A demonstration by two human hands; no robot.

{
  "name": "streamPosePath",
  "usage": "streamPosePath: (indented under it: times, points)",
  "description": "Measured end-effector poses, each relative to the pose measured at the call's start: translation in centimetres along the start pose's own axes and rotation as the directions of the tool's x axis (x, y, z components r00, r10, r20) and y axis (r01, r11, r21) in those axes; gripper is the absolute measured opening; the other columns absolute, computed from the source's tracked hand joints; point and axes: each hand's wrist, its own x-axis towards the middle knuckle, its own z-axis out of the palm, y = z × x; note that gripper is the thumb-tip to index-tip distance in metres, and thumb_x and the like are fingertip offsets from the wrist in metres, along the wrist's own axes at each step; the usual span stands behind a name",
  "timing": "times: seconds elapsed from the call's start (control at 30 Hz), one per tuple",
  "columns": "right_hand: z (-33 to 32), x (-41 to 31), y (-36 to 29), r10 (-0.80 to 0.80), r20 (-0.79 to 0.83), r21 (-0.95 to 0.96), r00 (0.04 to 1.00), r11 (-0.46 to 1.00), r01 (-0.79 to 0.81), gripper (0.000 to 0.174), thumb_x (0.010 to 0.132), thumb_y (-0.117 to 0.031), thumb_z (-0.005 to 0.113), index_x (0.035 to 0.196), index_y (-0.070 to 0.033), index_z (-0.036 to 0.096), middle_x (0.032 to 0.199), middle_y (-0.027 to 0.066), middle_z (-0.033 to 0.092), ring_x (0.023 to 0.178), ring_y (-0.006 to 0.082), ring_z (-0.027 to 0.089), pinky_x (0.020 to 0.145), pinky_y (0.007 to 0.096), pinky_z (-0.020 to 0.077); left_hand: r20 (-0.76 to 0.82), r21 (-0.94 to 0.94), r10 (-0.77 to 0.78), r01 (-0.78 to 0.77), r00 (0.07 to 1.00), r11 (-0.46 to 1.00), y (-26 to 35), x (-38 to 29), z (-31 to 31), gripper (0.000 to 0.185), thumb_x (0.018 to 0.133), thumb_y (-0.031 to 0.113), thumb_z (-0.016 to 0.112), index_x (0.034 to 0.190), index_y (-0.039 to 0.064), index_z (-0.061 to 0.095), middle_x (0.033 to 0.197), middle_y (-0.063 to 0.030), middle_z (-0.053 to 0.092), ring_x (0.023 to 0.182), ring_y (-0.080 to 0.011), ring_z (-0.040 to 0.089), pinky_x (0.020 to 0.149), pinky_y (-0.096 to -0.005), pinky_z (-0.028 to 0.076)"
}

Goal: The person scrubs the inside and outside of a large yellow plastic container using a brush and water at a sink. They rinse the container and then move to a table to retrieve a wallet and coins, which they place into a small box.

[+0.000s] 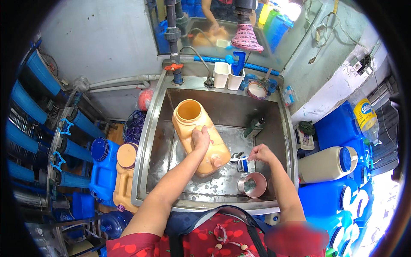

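A tan plastic jug with an uncapped wide mouth lies tilted in the stainless-steel sink. My left hand is closed round the jug's handle. To the right, my right hand grips a small white brush by its handle, the brush's head beside the jug's small end spout. Beneath that hand a small blue and white object rests on the sink floor. Nearer me stands a pink cup with something green inside. A dark green bottle stands by the far right wall of the sink.
White holders, a blue scoop-like tool and a round dish line the back ledge. A pink-wrapped spout hangs above. Capped blue and tan jugs stand left; several blue containers fill the right side.
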Motion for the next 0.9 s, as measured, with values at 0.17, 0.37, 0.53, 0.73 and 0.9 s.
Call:
streamPosePath:
  times: [0.17,0.37,0.53,0.73,0.9]
  points:
    - [0.9,-0.9,-5.3,-0.120,0.065,0.312,0.991,0.945,0.094,0.011,0.077,-0.014,0.076,0.079,-0.004,0.071,0.058,-0.0013,0.056,0.049,0.0049,0.045,0.043,0.0213,0.0322,-0.027,-0.017,-0.002,0.001,1.000,1.000,-0.9,0.5,0.4,0.045,0.092,0.029,0.055,0.098,-0.016,0.050,0.076,-0.0244,0.063,0.048,-0.0296,0.064,0.042,-0.0369,0.051]
    - [4.0,-0.2,-3.7,-0.087,-0.143,0.314,0.986,0.941,0.129,0.015,0.084,-0.018,0.069,0.080,-0.003,0.069,0.060,-0.0029,0.055,0.053,0.0053,0.047,0.049,0.0227,0.0373,-0.046,-0.010,-0.003,0.003,0.999,1.000,-0.3,0.0,0.7,0.038,0.094,0.029,0.054,0.089,-0.008,0.045,0.063,-0.0114,0.054,0.042,-0.0232,0.056,0.040,-0.0347,0.046]
    - [6.7,-1.2,-3.6,-0.173,-0.113,0.374,0.978,0.905,0.203,0.011,0.084,-0.015,0.069,0.083,-0.004,0.071,0.065,-0.0026,0.060,0.055,0.0051,0.049,0.049,0.0228,0.0395,-0.037,0.008,0.030,-0.029,0.999,1.000,-0.6,0.3,0.7,0.047,0.092,0.030,0.054,0.097,-0.017,0.047,0.072,-0.0240,0.062,0.047,-0.0316,0.063,0.044,-0.0384,0.051]
    - [4.3,0.4,4.0,0.115,-0.465,0.035,0.878,0.993,-0.111,0.025,0.076,-0.030,0.072,0.087,-0.007,0.073,0.076,0.0145,0.068,0.074,0.0281,0.067,0.070,0.0379,0.0515,0.103,0.189,0.051,-0.070,0.993,0.979,-0.1,-0.2,-0.7,0.047,0.090,0.029,0.054,0.098,-0.017,0.048,0.071,-0.0220,0.062,0.047,-0.0302,0.064,0.047,-0.0401,0.051]
    - [5.1,2.4,11.5,0.110,-0.473,-0.229,0.874,0.943,-0.243,0.022,0.074,-0.005,0.056,0.091,-0.007,0.070,0.095,0.0218,0.066,0.097,0.0396,0.062,0.084,0.0469,0.0491,0.535,0.336,0.049,-0.266,0.843,0.903,0.1,-0.3,-2.4,0.041,0.089,0.027,0.054,0.092,-0.014,0.049,0.062,-0.0164,0.061,0.043,-0.0255,0.060,0.047,-0.0387,0.049]
